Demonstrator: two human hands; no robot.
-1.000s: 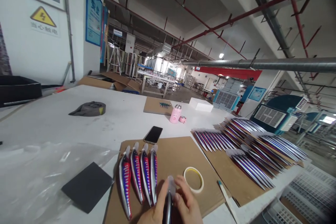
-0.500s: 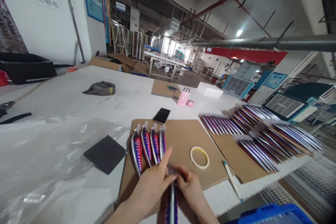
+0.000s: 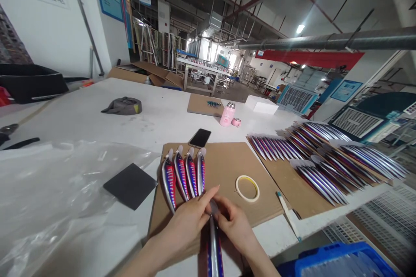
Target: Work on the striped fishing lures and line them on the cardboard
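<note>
One striped fishing lure [image 3: 213, 246] is held at the near edge of the cardboard sheet [image 3: 224, 164], its clear lip end up and its body running toward the wearer. The fingers of the left hand [image 3: 185, 225] and right hand [image 3: 238, 227] are grasping it together around that lip end. For fine work there, it would probably help to steady the body with one hand, pinch the lip lightly by its edges with the other, and keep fingertips off the glossy finish.

Beside the left hand lie four similar lures [image 3: 169, 179], lips away from the wearer. On the sheet's right is one tape roll [image 3: 248, 200]; beyond it, one phone [image 3: 200, 138] and one pink bottle [image 3: 227, 114] on the desk [image 3: 162, 123]. Left is one black square sheet [image 3: 130, 186]. The stacked lures [image 3: 320, 181] at right overlap too much to count.
</note>
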